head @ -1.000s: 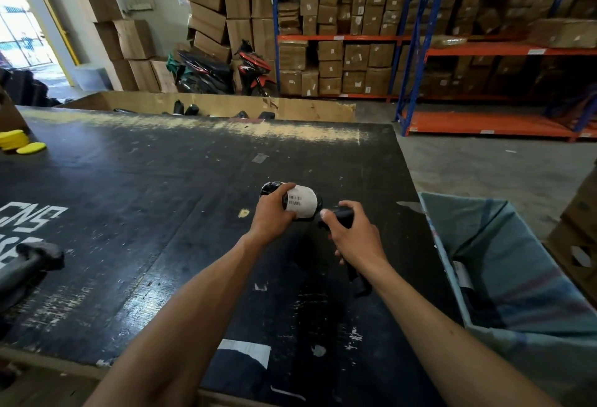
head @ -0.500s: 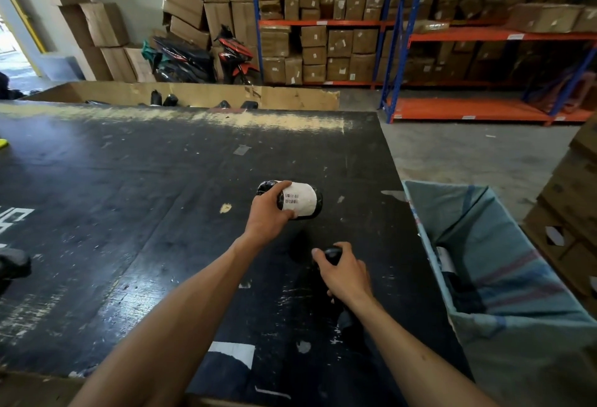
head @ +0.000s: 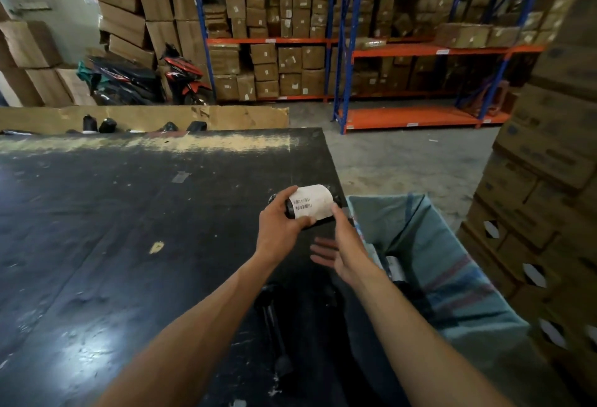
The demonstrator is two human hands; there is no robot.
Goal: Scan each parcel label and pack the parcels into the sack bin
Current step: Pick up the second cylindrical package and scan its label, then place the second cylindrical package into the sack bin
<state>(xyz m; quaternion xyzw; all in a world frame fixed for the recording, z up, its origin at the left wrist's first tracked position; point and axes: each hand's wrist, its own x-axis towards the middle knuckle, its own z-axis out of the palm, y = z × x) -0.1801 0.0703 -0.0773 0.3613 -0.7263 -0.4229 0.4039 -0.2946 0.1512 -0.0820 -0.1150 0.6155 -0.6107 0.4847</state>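
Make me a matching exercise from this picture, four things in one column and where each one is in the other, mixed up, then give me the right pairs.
Things:
1. parcel
2. scanner
3. sack bin
4. right hand

Places or states:
A. lying on the black table between the forearms
B. beside the table's right edge, a parcel already inside
C. gripped in the left hand, white label up
D. open, fingers spread, fingertip at the parcel's right end

Pairs: 1-C, 2-A, 3-B, 4-D
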